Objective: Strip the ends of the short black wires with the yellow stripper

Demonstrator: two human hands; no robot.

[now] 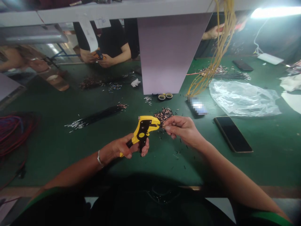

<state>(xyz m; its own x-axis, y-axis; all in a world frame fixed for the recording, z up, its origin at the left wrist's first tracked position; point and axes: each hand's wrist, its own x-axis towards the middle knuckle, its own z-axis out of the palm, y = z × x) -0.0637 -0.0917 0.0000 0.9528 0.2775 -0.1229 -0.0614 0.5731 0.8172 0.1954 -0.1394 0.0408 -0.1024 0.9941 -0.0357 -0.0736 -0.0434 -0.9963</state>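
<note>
A short black wire (162,126), pinched at the fingertips of the right hand (182,130), lay at the mouth of a yellow-and-black wire stripper (142,133). The wire's long axis ran roughly crosswise, from the right fingertips leftward to the mouth, which faced right; whether its end sat between the blades could not be told. The right hand was the nearer to the wire. The left hand (125,147) was wrapped around the stripper's handles, lower and to the left of the mouth. Just behind the mouth was a heap of short wire pieces (164,113) with copper-coloured ends. Farther left lay a long bundle of black wires (101,116), and beyond the heap stood two rolls of tape (161,99). On the right, a phone (233,134) rested on the green table (188,172). Behind it, a see-through plastic bag (244,97) lay crumpled; its contents, if any, could not be made out.
</note>
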